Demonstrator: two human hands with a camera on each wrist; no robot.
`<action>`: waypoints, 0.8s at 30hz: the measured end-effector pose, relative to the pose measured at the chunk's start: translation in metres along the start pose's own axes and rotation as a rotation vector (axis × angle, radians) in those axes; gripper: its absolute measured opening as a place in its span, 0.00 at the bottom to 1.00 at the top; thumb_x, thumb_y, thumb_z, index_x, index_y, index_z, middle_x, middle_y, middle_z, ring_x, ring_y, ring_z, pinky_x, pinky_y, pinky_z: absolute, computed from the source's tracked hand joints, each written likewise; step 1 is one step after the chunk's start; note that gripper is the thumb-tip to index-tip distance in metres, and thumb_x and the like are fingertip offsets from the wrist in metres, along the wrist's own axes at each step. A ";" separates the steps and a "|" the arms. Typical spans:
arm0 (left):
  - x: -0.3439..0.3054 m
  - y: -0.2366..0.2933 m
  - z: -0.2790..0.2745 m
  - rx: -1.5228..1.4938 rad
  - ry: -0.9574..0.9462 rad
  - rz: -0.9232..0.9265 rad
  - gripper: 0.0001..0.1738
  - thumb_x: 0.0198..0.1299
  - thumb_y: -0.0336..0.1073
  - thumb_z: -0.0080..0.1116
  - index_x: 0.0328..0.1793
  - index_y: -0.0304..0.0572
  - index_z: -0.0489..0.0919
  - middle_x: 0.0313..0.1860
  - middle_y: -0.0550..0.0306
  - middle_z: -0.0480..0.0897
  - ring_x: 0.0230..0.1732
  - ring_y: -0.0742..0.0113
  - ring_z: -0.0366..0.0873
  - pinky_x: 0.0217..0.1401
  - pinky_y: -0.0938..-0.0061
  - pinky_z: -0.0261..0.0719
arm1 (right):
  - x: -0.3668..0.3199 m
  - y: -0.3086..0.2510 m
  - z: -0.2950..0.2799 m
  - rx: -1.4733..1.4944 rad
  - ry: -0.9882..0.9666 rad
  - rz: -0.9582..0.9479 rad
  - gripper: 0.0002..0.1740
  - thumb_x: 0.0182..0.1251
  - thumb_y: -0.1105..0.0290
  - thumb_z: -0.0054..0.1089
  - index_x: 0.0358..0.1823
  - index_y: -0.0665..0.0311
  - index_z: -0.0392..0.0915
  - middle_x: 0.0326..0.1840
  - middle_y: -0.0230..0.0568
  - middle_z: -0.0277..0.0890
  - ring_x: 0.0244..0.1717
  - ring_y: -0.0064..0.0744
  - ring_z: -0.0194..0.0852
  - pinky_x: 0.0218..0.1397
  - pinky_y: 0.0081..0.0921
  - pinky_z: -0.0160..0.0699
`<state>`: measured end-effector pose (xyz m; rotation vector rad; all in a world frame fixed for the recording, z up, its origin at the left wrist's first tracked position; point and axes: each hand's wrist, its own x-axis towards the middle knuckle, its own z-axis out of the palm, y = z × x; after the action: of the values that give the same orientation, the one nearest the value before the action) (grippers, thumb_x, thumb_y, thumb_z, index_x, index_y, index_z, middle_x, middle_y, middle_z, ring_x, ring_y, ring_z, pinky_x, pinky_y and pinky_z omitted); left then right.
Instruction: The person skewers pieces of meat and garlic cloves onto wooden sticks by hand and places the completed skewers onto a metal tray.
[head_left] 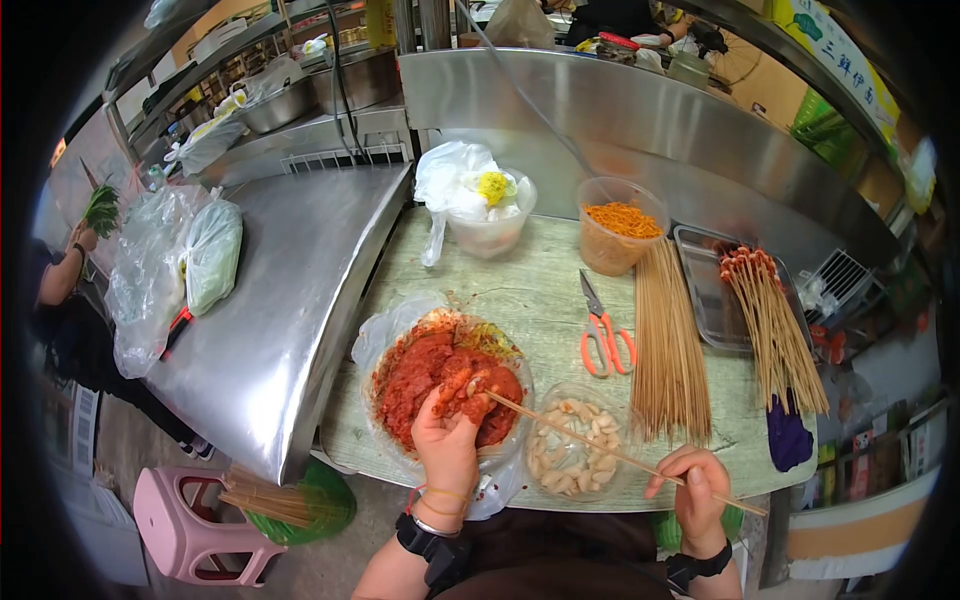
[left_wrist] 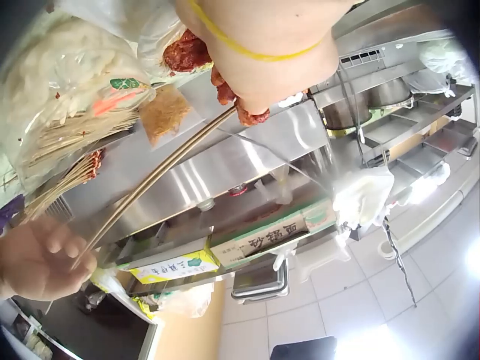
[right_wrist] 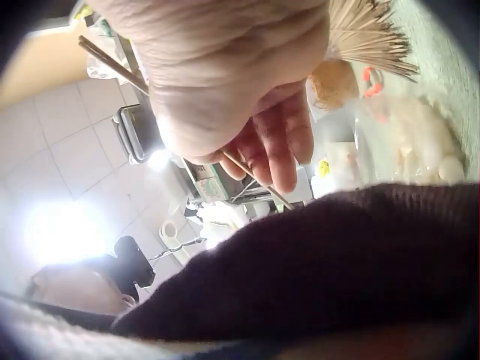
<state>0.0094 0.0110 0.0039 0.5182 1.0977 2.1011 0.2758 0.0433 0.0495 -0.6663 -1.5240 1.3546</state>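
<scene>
My left hand (head_left: 450,450) is over a bowl of red, sauce-coated meat (head_left: 420,375), its fingers smeared with sauce. It pinches a small piece of the meat (left_wrist: 251,116) at the tip of a bamboo skewer (head_left: 570,433). The skewer slants down to the right, across a bowl of peeled garlic cloves (head_left: 573,470). Near its other end, my right hand (head_left: 695,490) holds the skewer between thumb and curled fingers. In the right wrist view, the skewer (right_wrist: 259,180) passes beneath the palm, and the left hand is hidden.
Orange-handled scissors (head_left: 605,340) lie beside a bundle of bare skewers (head_left: 670,345). Loaded skewers (head_left: 770,320) lean on a black tray (head_left: 705,290) at right. Behind stand a tub of orange shreds (head_left: 610,255) and a bag-topped tub (head_left: 490,235). A steel counter (head_left: 270,300) adjoins the table.
</scene>
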 end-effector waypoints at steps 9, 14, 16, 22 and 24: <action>-0.006 -0.001 -0.002 0.113 -0.004 -0.017 0.14 0.57 0.17 0.54 0.50 0.29 0.77 0.46 0.53 0.81 0.47 0.67 0.79 0.53 0.75 0.78 | -0.016 -0.011 -0.012 -0.223 -0.168 -0.032 0.13 0.71 0.66 0.44 0.39 0.69 0.73 0.35 0.49 0.76 0.32 0.38 0.79 0.38 0.32 0.78; -0.002 -0.009 -0.008 0.289 -0.023 0.070 0.13 0.58 0.20 0.51 0.50 0.28 0.76 0.44 0.51 0.81 0.45 0.63 0.81 0.52 0.70 0.80 | -0.017 -0.011 -0.015 -0.353 -0.167 -0.049 0.11 0.70 0.67 0.46 0.38 0.68 0.75 0.34 0.48 0.80 0.33 0.37 0.80 0.39 0.31 0.78; 0.001 -0.010 -0.008 0.302 -0.011 0.067 0.13 0.59 0.22 0.50 0.51 0.30 0.75 0.46 0.51 0.80 0.46 0.63 0.79 0.51 0.69 0.80 | -0.016 -0.009 -0.016 -0.033 -0.131 0.060 0.12 0.70 0.68 0.47 0.40 0.70 0.75 0.37 0.50 0.80 0.34 0.36 0.80 0.40 0.29 0.78; -0.006 -0.002 0.006 0.091 0.036 0.090 0.23 0.65 0.26 0.46 0.67 0.37 0.63 0.61 0.48 0.71 0.55 0.58 0.75 0.54 0.67 0.78 | -0.023 0.001 -0.049 0.382 0.215 0.283 0.14 0.70 0.69 0.49 0.47 0.75 0.72 0.41 0.52 0.79 0.37 0.36 0.80 0.40 0.26 0.79; -0.005 -0.004 0.004 0.136 0.026 0.097 0.26 0.68 0.37 0.45 0.71 0.45 0.57 0.65 0.52 0.69 0.59 0.59 0.74 0.51 0.71 0.77 | -0.018 0.001 -0.068 0.417 0.331 0.200 0.14 0.69 0.68 0.48 0.47 0.74 0.72 0.41 0.51 0.79 0.38 0.36 0.80 0.41 0.27 0.79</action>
<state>0.0168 0.0106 0.0031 0.6218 1.2588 2.1311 0.3439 0.0576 0.0382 -0.7435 -0.8948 1.5631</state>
